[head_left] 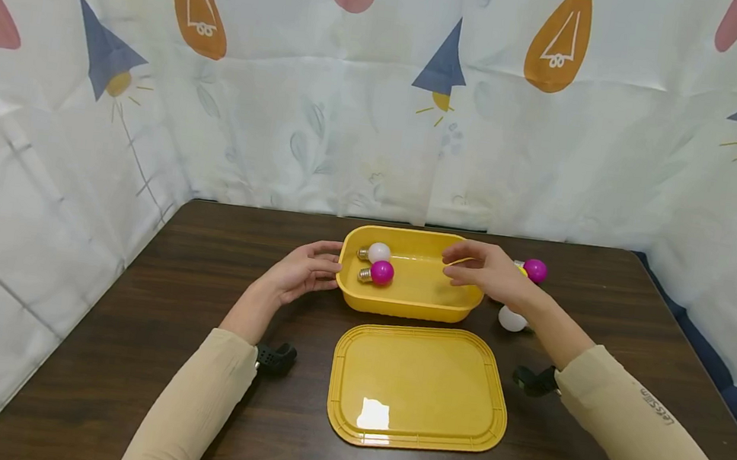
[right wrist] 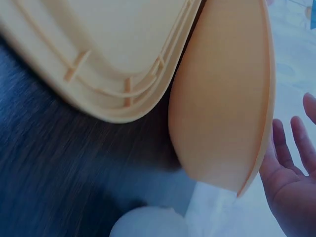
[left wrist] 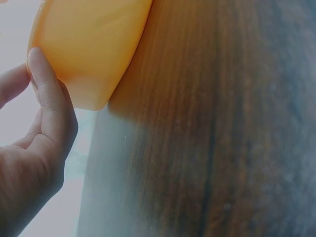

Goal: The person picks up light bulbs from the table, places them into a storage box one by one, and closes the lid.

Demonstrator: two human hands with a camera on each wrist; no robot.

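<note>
The yellow tub stood on the table, long axis left-right. The left hand, fingers relaxed, touched one end; the right hand, fingers apart, was over the other. Two inside bulbs pointed bases leftward; the right forearm partly hid outside bulbs.

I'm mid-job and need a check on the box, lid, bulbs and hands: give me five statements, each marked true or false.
1. The left hand touches the yellow box. True.
2. A white bulb lies on the table, right of the box. True.
3. The lid is on the box. False: the lid lies on the table, nearer the person.
4. Both bulbs in the box are white. False: one is white, one pink.
5. The right hand grips the lid. False: the right hand holds nothing visible.
</note>
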